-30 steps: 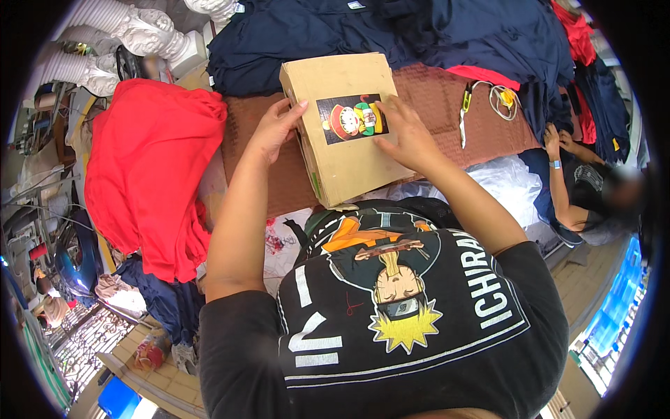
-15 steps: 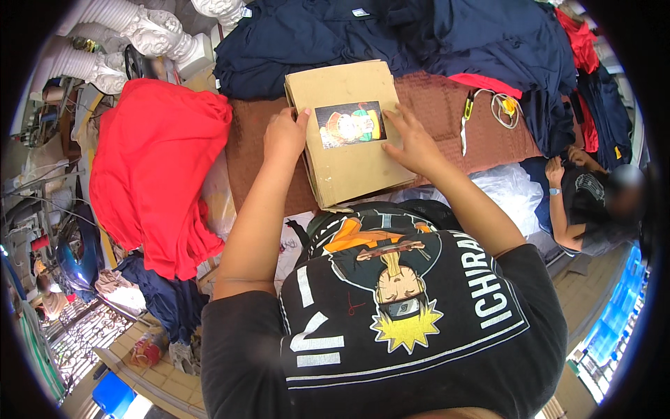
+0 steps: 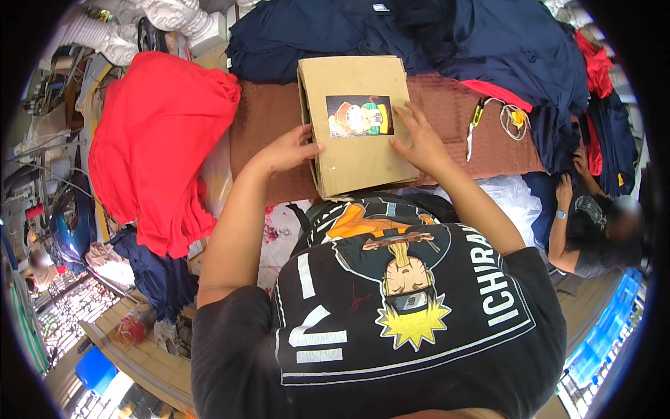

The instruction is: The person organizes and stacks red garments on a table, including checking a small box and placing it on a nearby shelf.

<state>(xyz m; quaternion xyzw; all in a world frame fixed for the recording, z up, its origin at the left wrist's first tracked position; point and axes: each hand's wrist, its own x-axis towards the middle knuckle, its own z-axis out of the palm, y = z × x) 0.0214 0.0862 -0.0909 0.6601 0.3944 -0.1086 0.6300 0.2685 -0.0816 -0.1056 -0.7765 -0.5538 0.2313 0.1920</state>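
A stack of brown cardboard sheets lies before me, its layers showing along the left side. A dark picture card with a colourful cartoon figure rests on the top sheet. My left hand is closed at the stack's left edge, thumb over the top sheet and its other fingers partly hidden. On the right part of the top sheet lies my right hand, fingers spread, touching the card's right edge.
Red cloth is heaped at left, navy garments at the back. A yellow cutter and a coiled pale cord lie on the brown quilted cover. Clear plastic is nearer. Another person sits at right.
My left hand has slid down the stack's left edge toward me. My right hand keeps its place on the sheet. The whole view has shifted slightly.
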